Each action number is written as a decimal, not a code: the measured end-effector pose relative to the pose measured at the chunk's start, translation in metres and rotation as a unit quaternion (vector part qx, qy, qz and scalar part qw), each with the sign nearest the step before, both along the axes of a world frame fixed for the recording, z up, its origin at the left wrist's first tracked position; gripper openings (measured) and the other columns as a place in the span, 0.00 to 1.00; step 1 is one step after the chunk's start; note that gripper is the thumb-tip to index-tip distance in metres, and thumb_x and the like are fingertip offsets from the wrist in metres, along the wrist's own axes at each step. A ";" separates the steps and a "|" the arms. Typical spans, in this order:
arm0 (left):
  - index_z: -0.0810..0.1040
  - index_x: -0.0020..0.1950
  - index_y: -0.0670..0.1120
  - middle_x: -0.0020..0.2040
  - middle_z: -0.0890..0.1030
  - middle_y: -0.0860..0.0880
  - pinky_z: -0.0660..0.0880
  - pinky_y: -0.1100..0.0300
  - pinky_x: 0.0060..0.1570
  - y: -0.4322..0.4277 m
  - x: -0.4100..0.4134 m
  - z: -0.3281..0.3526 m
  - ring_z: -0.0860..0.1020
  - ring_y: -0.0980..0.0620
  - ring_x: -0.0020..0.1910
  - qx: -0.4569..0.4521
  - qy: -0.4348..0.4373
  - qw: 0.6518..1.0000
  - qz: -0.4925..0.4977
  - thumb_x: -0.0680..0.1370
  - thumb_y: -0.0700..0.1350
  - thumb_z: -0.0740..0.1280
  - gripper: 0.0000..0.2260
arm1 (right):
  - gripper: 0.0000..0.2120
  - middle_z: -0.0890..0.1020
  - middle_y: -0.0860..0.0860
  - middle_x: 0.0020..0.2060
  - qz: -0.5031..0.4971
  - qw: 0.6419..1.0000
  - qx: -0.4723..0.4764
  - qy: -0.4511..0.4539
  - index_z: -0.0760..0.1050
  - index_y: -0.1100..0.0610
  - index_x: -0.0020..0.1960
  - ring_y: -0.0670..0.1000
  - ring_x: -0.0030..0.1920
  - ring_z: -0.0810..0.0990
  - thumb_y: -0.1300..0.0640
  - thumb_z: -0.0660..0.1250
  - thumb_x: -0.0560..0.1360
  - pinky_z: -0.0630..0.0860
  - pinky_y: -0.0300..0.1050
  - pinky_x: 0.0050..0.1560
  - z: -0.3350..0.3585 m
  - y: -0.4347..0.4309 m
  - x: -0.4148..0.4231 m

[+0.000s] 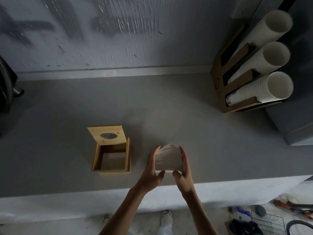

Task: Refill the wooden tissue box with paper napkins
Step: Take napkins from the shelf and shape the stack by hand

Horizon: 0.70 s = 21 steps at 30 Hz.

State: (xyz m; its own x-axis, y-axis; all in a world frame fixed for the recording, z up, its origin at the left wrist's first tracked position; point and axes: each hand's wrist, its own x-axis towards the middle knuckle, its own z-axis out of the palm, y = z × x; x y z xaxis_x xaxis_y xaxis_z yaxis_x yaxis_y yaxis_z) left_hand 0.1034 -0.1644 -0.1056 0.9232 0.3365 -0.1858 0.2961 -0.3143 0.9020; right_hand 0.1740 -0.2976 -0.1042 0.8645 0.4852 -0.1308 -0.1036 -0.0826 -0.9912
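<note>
My left hand [153,168] and right hand [183,168] squeeze the napkins [168,158] just right of the open box [111,157].

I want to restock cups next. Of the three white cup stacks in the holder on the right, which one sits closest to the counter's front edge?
The bottom stack, the one lowest in the picture. Its ribbed rims show clearly, and it lies nearest the wooden holder's front end; the other two sit farther back toward the wall.

Café-style service counter [67,107]: dispenser rack [218,73] of stacked paper cups [264,87], rough grey wall [118,31].
</note>
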 end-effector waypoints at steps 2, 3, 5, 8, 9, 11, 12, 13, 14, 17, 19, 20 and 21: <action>0.50 0.75 0.58 0.72 0.62 0.54 0.70 0.49 0.68 0.001 -0.001 0.000 0.63 0.58 0.70 -0.001 -0.008 1.000 -0.003 0.74 0.46 0.70 0.37 | 0.40 0.70 0.53 0.70 0.010 1.000 -0.001 -0.014 0.59 0.58 0.74 0.48 0.70 0.69 0.63 0.66 0.63 0.70 0.44 0.69 -0.003 -0.008 0.003; 0.50 0.75 0.57 0.71 0.63 0.54 0.70 0.49 0.68 0.002 -0.001 0.001 0.64 0.58 0.69 -0.008 -0.011 1.000 -0.003 0.74 0.50 0.69 0.36 | 0.37 0.70 0.51 0.70 0.003 1.000 -0.011 -0.024 0.61 0.58 0.74 0.47 0.71 0.68 0.58 0.67 0.66 0.68 0.42 0.70 -0.003 -0.013 0.004; 0.50 0.74 0.58 0.72 0.62 0.55 0.69 0.53 0.68 0.003 -0.001 0.001 0.64 0.61 0.69 -0.003 -0.014 1.000 -0.011 0.74 0.57 0.67 0.35 | 0.25 0.75 0.47 0.66 -0.047 0.994 -0.057 -0.074 0.69 0.52 0.68 0.46 0.67 0.72 0.60 0.60 0.71 0.69 0.40 0.67 0.000 -0.023 0.011; 0.51 0.75 0.58 0.73 0.58 0.58 0.63 0.61 0.68 0.005 -0.002 0.000 0.61 0.62 0.70 0.024 -0.021 0.999 -0.028 0.72 0.68 0.60 0.36 | 0.21 0.81 0.42 0.52 -0.110 0.964 -0.164 -0.180 0.76 0.41 0.53 0.46 0.54 0.80 0.68 0.60 0.77 0.78 0.41 0.51 0.001 -0.031 0.028; 0.52 0.75 0.57 0.73 0.58 0.57 0.63 0.61 0.68 0.006 -0.002 -0.001 0.62 0.61 0.71 0.027 -0.021 0.999 -0.030 0.72 0.68 0.60 0.36 | 0.19 0.81 0.42 0.49 -0.102 0.958 -0.182 -0.195 0.78 0.42 0.51 0.45 0.51 0.81 0.67 0.62 0.77 0.79 0.43 0.47 0.001 -0.031 0.032; 0.54 0.74 0.57 0.72 0.60 0.54 0.64 0.59 0.69 0.007 -0.003 -0.001 0.63 0.57 0.70 0.031 -0.020 0.999 -0.029 0.73 0.61 0.62 0.33 | 0.12 0.83 0.44 0.48 -0.066 0.960 -0.186 -0.200 0.81 0.48 0.50 0.43 0.47 0.82 0.64 0.66 0.77 0.80 0.44 0.44 0.003 -0.031 0.038; 0.54 0.73 0.57 0.71 0.61 0.53 0.64 0.60 0.69 0.008 -0.002 -0.002 0.64 0.57 0.69 0.030 -0.019 0.999 -0.030 0.73 0.59 0.63 0.31 | 0.11 0.83 0.44 0.48 -0.058 0.964 -0.182 -0.186 0.80 0.48 0.51 0.44 0.47 0.83 0.63 0.66 0.77 0.80 0.43 0.45 0.004 -0.030 0.039; 0.55 0.72 0.57 0.70 0.62 0.53 0.64 0.62 0.68 0.008 -0.002 -0.001 0.64 0.58 0.69 0.022 -0.020 0.999 -0.031 0.73 0.56 0.64 0.30 | 0.10 0.83 0.45 0.50 -0.061 0.970 -0.173 -0.158 0.80 0.48 0.53 0.45 0.49 0.83 0.61 0.66 0.77 0.80 0.41 0.47 0.004 -0.029 0.040; 0.56 0.71 0.59 0.69 0.63 0.53 0.65 0.64 0.67 0.007 -0.001 0.000 0.64 0.58 0.68 0.006 -0.022 0.999 -0.029 0.73 0.51 0.66 0.30 | 0.09 0.83 0.45 0.53 -0.069 0.983 -0.137 -0.102 0.79 0.48 0.57 0.45 0.53 0.82 0.57 0.65 0.78 0.78 0.38 0.52 0.004 -0.028 0.038; 0.60 0.70 0.56 0.67 0.66 0.52 0.69 0.65 0.63 0.001 0.001 0.003 0.67 0.55 0.66 -0.085 -0.032 0.996 0.011 0.69 0.38 0.66 0.32 | 0.30 0.74 0.45 0.68 -0.069 0.992 0.036 0.104 0.68 0.53 0.71 0.43 0.68 0.71 0.37 0.61 0.75 0.67 0.39 0.67 0.008 -0.018 0.028; 0.63 0.72 0.51 0.69 0.69 0.50 0.71 0.59 0.65 -0.007 0.002 0.002 0.69 0.54 0.67 -0.143 -0.058 0.986 0.071 0.71 0.38 0.62 0.29 | 0.33 0.69 0.44 0.72 -0.062 0.986 0.066 0.138 0.64 0.53 0.74 0.41 0.71 0.66 0.34 0.55 0.75 0.62 0.36 0.69 0.010 -0.008 0.018; 0.64 0.72 0.47 0.70 0.70 0.49 0.70 0.55 0.66 -0.011 0.003 0.001 0.69 0.53 0.68 -0.156 -0.076 0.979 0.107 0.73 0.39 0.60 0.27 | 0.30 0.68 0.44 0.72 -0.066 0.987 0.066 0.131 0.63 0.53 0.74 0.41 0.72 0.65 0.38 0.52 0.77 0.62 0.36 0.69 0.012 -0.002 0.012; 0.65 0.72 0.45 0.70 0.71 0.48 0.70 0.54 0.67 -0.015 0.005 0.001 0.70 0.51 0.68 -0.164 -0.095 0.972 0.139 0.74 0.41 0.58 0.24 | 0.27 0.69 0.44 0.72 -0.079 0.987 0.071 0.124 0.64 0.54 0.74 0.41 0.72 0.66 0.43 0.49 0.79 0.62 0.37 0.70 0.013 0.003 0.008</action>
State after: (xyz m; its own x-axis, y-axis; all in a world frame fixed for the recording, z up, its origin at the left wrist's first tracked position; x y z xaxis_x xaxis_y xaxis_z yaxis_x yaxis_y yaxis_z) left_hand 0.1079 -0.1792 -0.1051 0.8329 0.5295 -0.1608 0.1469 0.0686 0.9868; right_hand 0.1819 -0.2942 -0.0910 0.8812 0.3750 -0.2878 -0.3442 0.0917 -0.9344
